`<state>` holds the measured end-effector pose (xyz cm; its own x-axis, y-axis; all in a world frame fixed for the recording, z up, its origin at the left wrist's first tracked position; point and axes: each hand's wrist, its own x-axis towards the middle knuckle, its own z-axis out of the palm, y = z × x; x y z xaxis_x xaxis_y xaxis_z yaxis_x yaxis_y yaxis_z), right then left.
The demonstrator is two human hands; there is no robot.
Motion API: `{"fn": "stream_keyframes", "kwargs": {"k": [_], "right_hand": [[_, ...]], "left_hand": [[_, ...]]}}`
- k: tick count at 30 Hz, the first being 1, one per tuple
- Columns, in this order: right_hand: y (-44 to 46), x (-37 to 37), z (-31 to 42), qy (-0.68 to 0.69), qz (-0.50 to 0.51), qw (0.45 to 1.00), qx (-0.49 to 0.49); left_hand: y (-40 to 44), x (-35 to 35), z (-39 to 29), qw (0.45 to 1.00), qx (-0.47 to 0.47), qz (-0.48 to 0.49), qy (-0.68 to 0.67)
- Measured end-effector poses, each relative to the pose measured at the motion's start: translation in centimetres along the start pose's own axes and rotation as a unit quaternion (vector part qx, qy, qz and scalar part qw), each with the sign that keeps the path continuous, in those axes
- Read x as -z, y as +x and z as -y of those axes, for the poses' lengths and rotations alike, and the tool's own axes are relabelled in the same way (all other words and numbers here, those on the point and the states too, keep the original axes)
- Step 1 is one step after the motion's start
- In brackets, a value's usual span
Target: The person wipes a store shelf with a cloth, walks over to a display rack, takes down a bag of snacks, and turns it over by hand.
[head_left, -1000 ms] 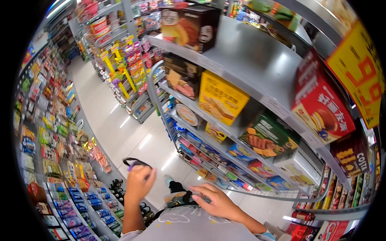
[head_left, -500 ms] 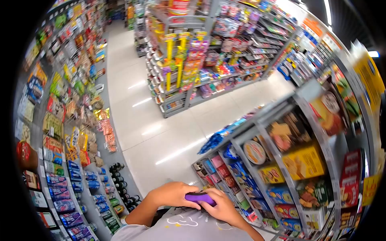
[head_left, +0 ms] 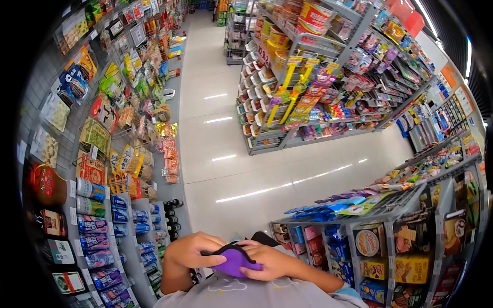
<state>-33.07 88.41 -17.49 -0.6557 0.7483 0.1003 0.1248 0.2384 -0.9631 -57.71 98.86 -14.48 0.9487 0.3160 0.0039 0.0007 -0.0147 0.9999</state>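
Close to my body, in front of the grey shirt point(head_left: 231, 293), both hands grip a soft purple item with black edging point(head_left: 233, 263); its exact kind is unclear. My left hand point(head_left: 192, 252) is closed on its left side, thumb lying across the purple face. Around the right side, my right hand point(head_left: 272, 263) is closed, with its fingertips over the black edge. Something black point(head_left: 265, 239) shows just beyond my right knuckles. The hands cover part of the purple item.
Canned drinks point(head_left: 94, 226) and hanging snack packs point(head_left: 92, 136) fill the shelves on my left. A shelf unit with boxed biscuits point(head_left: 411, 268) stands close on my right. Ahead, across the pale tiled floor point(head_left: 226, 174), is a snack rack point(head_left: 298, 97).
The view has swung left and moved along the aisle, so the shelves appear farther right. More of the purple item's face and its black edge now shows between my hands.
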Motion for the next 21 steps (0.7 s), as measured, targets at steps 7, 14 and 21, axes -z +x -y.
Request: {"fn": "stream_keyframes", "kwargs": {"k": [7,14,21], "right_hand": [[8.6,2.1,-2.0,0.081,0.203,0.975,0.049],[14.4,8.5,-3.5,0.219,0.184,0.956,0.072],[18.6,19.2,-6.3,0.144,-0.016,0.989,-0.003]], "left_hand": [[-1.9,-0.6,5.2,0.875,-0.174,-0.301,-0.336],[0.8,1.9,3.6,0.855,-0.070,-0.437,-0.269],[6.1,10.0,1.1,0.860,0.178,-0.453,-0.153]]}}
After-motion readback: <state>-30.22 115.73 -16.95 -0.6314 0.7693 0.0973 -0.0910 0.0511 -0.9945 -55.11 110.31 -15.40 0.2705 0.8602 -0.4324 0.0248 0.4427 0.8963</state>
